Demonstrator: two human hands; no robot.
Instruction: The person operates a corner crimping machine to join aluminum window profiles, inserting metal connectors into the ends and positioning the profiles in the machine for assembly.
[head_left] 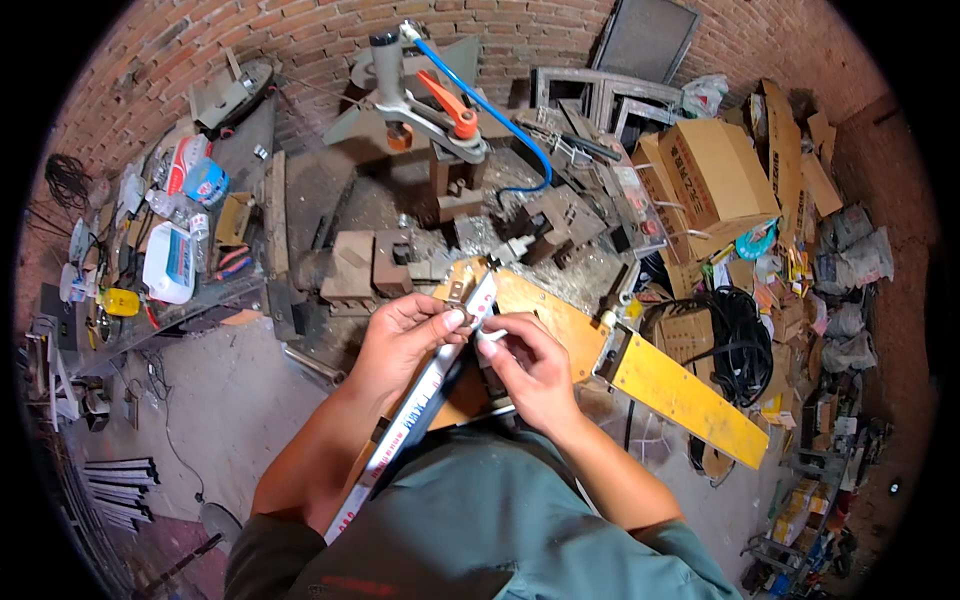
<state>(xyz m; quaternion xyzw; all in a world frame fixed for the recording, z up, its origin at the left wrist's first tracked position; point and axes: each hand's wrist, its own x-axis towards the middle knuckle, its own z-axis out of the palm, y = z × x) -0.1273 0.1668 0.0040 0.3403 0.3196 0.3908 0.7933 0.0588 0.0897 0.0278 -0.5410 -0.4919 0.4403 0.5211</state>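
Namely, one long, narrow, straight-edged white strip (410, 412), smooth-faced, printed in red and blue, lying diagonally from the wearer's torso up between the two hands. Left hand (405, 335): at the strip's left edge near its upper end, thumb and bent fingers pinched together on a small dull metal piece (461, 312). Right hand (532, 370): just right of the strip, fingers curled, thumb and forefinger almost meeting around a small pale curved piece (494, 336), its material unclear. Beneath and beyond: one smooth orange-tan wooden board (560, 325); one flat, tapering yellow board (685, 398), to the right. Ahead: one dusty grey bench (385, 205) bearing blocky rust-brown metal blocks (352, 265), glinting shavings and an upright grey metal tool (390, 75) with an orange lever (447, 100) and a glossy blue hose (480, 100). At left: one white plastic jug (168, 262). At right: one brown cardboard box (720, 175) and coiled black cable (738, 350). Behind: rough red-brown brick wall (300, 50).
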